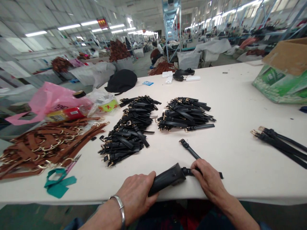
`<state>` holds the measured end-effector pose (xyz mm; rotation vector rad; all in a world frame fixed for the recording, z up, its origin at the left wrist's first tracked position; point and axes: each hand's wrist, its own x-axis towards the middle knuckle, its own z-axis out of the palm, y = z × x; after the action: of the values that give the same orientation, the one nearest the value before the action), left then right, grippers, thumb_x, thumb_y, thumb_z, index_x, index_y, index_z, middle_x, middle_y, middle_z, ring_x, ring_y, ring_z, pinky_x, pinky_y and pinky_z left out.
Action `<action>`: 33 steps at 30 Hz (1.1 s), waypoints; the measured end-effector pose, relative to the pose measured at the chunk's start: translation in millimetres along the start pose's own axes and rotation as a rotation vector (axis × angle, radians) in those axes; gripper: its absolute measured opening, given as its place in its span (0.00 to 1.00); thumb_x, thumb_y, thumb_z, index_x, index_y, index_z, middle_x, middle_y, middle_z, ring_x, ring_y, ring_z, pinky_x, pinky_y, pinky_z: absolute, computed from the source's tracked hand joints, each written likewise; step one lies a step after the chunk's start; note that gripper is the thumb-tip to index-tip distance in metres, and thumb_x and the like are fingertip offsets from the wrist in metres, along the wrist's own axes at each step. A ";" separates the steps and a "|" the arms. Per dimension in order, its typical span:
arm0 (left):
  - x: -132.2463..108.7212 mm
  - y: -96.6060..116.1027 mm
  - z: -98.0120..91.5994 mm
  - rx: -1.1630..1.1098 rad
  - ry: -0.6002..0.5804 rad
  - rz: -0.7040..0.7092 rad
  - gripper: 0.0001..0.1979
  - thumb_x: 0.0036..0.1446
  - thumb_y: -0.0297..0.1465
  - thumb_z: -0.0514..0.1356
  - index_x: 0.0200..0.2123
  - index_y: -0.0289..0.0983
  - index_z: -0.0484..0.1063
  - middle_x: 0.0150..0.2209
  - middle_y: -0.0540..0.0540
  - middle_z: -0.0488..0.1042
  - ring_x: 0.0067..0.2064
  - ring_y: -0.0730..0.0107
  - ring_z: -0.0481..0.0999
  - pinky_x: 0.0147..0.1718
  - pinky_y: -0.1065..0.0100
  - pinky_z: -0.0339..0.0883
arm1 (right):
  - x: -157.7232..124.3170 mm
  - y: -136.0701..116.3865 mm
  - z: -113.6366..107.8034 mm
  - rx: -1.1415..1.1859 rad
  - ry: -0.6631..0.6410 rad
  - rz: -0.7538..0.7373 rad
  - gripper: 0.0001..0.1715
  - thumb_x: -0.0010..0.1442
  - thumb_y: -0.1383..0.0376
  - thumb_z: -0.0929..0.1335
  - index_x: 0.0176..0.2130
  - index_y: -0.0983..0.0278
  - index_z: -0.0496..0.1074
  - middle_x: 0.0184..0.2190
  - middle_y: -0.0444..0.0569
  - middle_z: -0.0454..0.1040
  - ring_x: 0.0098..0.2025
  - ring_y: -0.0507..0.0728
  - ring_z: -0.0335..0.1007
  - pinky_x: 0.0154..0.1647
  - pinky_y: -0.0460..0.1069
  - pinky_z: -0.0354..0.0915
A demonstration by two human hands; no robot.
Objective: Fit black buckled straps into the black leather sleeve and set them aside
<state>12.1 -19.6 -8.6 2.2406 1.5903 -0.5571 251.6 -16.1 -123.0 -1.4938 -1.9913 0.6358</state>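
Note:
My left hand [136,195], with a silver bangle at the wrist, is closed around a long black piece with a smooth casing [168,179]; its exact kind I cannot make out. At the casing's far end is a short black strap [188,171], which my right hand [207,177] pinches between thumb and fingers. Whether strap and casing are joined is unclear. Another black buckle strap [190,150] runs under my right fingers, its buckle pointing away from me. Beyond my hands lie a left pile of black buckle straps [129,127] and a right pile of them [185,115].
Brown straps with metal rings [48,143] lie left, near scissors [73,164] and teal fabric [57,183]. Behind them is a pink plastic bag [52,99]. A black cap [122,80] sits at the back. Longer black straps [283,143] and a green carton [283,76] are right.

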 end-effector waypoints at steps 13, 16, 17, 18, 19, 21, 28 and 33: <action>-4.2 6.3 -20.3 0.050 0.045 0.007 0.10 0.52 0.39 0.50 0.37 0.43 0.64 0.30 0.47 0.73 0.33 0.59 0.72 0.31 0.62 0.62 | 1.4 5.8 5.6 0.019 0.064 0.008 0.06 0.58 0.67 0.60 0.30 0.62 0.64 0.27 0.45 0.67 0.31 0.54 0.62 0.34 0.48 0.58; 1.3 19.4 -24.8 0.096 0.027 0.061 0.10 0.51 0.37 0.51 0.37 0.42 0.63 0.30 0.46 0.73 0.33 0.57 0.72 0.31 0.61 0.63 | 1.3 6.2 5.1 0.037 0.077 -0.002 0.06 0.58 0.68 0.60 0.30 0.62 0.64 0.27 0.45 0.67 0.30 0.53 0.62 0.33 0.47 0.58; 4.1 24.5 -25.0 0.117 0.020 0.073 0.09 0.51 0.36 0.51 0.36 0.42 0.63 0.31 0.46 0.73 0.33 0.57 0.72 0.31 0.60 0.63 | 1.2 6.7 5.1 0.049 0.084 -0.008 0.06 0.58 0.68 0.60 0.30 0.62 0.63 0.27 0.45 0.66 0.30 0.53 0.62 0.32 0.47 0.58; 7.1 29.4 -24.7 0.136 0.016 0.079 0.09 0.50 0.35 0.51 0.36 0.41 0.63 0.31 0.46 0.73 0.33 0.56 0.73 0.31 0.60 0.64 | 1.2 7.3 5.0 0.062 0.091 -0.017 0.06 0.58 0.68 0.60 0.30 0.62 0.63 0.28 0.45 0.66 0.30 0.52 0.62 0.32 0.47 0.58; 10.0 34.0 -24.2 0.151 0.013 0.079 0.09 0.50 0.35 0.51 0.36 0.41 0.63 0.31 0.45 0.73 0.33 0.55 0.73 0.31 0.60 0.64 | 1.2 7.9 4.9 0.076 0.098 -0.028 0.06 0.58 0.69 0.59 0.30 0.62 0.63 0.28 0.45 0.66 0.31 0.52 0.62 0.33 0.47 0.58; 14.6 41.2 -23.8 0.168 0.005 0.078 0.10 0.50 0.34 0.51 0.37 0.41 0.63 0.31 0.44 0.73 0.33 0.55 0.73 0.30 0.59 0.65 | 1.4 8.6 4.6 0.112 0.116 -0.051 0.06 0.58 0.70 0.59 0.31 0.62 0.63 0.29 0.45 0.66 0.31 0.52 0.62 0.33 0.47 0.59; 16.0 43.9 -31.0 0.192 -0.065 0.056 0.12 0.51 0.35 0.50 0.39 0.40 0.63 0.32 0.44 0.73 0.35 0.55 0.72 0.33 0.58 0.65 | 1.7 8.9 3.0 0.231 0.172 -0.010 0.08 0.59 0.70 0.57 0.31 0.62 0.62 0.30 0.46 0.65 0.32 0.52 0.62 0.34 0.47 0.60; 23.6 50.2 -35.5 0.224 -0.090 0.048 0.12 0.51 0.36 0.50 0.39 0.39 0.64 0.32 0.43 0.73 0.35 0.57 0.72 0.34 0.60 0.64 | 3.8 8.5 1.5 0.272 0.232 -0.007 0.09 0.59 0.70 0.56 0.31 0.62 0.61 0.31 0.47 0.65 0.33 0.53 0.63 0.36 0.48 0.61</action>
<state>71.0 0.8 12.7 2.3689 1.4897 -0.8481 255.6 -10.2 -129.2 -1.3303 -1.6611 0.6678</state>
